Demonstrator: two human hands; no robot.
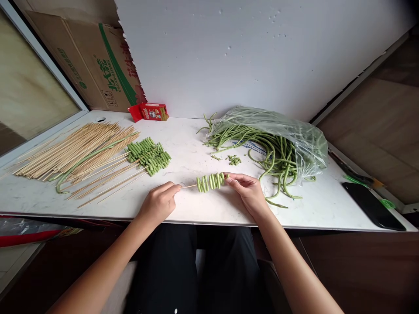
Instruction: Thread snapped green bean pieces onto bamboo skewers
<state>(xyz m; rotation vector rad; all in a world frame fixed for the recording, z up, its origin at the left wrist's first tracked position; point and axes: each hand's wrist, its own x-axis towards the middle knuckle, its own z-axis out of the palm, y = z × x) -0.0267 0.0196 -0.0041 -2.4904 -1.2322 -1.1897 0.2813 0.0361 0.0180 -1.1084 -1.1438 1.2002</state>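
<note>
My left hand pinches the bare end of a thin wooden skewer above the front of the white table. Several short green bean pieces sit side by side along the skewer, crosswise to it. At its other end, the thumb and fingers of my right hand close on the last bean piece. Behind my left hand lies a pile of filled bean skewers, their sticks pointing left. Small bean scraps rest behind my right hand.
Bare wooden skewers with a long bean across them lie at the left. A plastic bag of long beans spreads at the right, near a black phone. A red box and a cardboard box stand behind.
</note>
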